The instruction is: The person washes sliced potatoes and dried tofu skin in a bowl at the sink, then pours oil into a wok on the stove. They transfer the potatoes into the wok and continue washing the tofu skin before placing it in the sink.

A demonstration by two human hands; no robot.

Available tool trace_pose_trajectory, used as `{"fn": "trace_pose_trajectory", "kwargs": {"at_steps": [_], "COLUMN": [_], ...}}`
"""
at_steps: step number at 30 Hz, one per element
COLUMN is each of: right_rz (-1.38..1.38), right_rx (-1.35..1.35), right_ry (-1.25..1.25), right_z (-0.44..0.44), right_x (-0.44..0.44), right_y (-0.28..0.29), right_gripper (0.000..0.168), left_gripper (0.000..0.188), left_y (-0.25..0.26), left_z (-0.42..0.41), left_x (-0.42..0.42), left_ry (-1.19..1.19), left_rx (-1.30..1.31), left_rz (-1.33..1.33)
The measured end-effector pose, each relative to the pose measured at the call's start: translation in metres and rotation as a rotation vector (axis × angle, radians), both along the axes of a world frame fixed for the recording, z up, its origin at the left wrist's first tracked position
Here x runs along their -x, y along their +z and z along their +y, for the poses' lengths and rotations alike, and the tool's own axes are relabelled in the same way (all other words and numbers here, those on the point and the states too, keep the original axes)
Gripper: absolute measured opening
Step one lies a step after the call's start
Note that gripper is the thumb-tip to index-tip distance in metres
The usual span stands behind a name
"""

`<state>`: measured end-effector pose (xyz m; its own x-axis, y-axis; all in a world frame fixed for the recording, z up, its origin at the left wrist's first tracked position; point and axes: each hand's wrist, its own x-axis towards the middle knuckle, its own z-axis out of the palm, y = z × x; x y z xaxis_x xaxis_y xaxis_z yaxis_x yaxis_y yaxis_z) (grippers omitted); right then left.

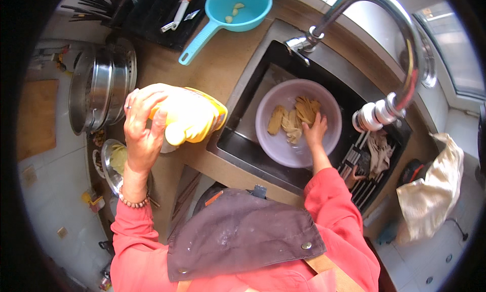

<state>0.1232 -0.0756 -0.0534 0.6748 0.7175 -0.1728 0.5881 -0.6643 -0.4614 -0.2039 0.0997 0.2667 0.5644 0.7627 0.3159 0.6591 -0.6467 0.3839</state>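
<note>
My left hand (142,132) grips a yellow plastic bottle (201,113) with a yellow cap, tilted over the counter left of the sink. Glare washes out part of the bottle. My right hand (316,132) reaches into a pale lilac plastic basin (262,136), its fingers spread. Its fingertips touch a tan, pleated bundle (306,108). Beside that bundle lie a paler crumpled piece (291,128) and a folded tan piece (276,119); whether they are cloth or food I cannot tell. The basin stands in a dark sink (246,140).
A chrome faucet (412,37) arches over the sink's right side. A metal rack (358,151) holds a crumpled cloth (379,151). Beyond the sink sits a turquoise strainer (212,26) with several garlic cloves (235,12). Steamer pots (102,83) and a metal bowl (110,170) stand at left.
</note>
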Motion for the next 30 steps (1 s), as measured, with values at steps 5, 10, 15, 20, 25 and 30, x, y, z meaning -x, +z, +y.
{"fn": "trace_pose_trajectory", "kwargs": {"at_steps": [5, 10, 15, 20, 25, 30], "right_rz": [0.233, 0.724, 1.599, 2.02, 2.196, 2.269], "right_rx": [0.363, -0.214, -0.686, -0.914, -0.843, -0.957], "right_ry": [0.033, -0.122, -0.109, -0.252, -0.264, -0.211], "right_z": [0.036, 0.032, -0.024, -0.028, 0.023, 0.074], "right_x": [-0.024, -0.037, -0.006, 0.034, 0.108, 0.158], "right_y": [-0.019, 0.03, 0.157, 0.176, 0.224, 0.264], "right_gripper": [0.059, 0.038, 0.056, 0.056, 0.052, 0.048], "left_gripper": [0.033, 0.023, 0.027, 0.022, 0.018, 0.021], "left_y": [0.006, 0.0, -0.022, -0.022, 0.016, -0.008], "left_z": [-0.007, -0.014, -0.041, -0.044, -0.034, -0.005], "left_x": [-0.006, 0.017, 0.076, 0.064, -0.012, -0.05], "left_ry": [0.027, 0.151, 0.448, 0.379, 0.056, 0.098], "left_rx": [-0.002, -0.119, -0.08, -0.032, 0.378, 0.271], "left_rz": [-0.053, -0.122, -0.179, -0.339, -0.855, -0.554]}}
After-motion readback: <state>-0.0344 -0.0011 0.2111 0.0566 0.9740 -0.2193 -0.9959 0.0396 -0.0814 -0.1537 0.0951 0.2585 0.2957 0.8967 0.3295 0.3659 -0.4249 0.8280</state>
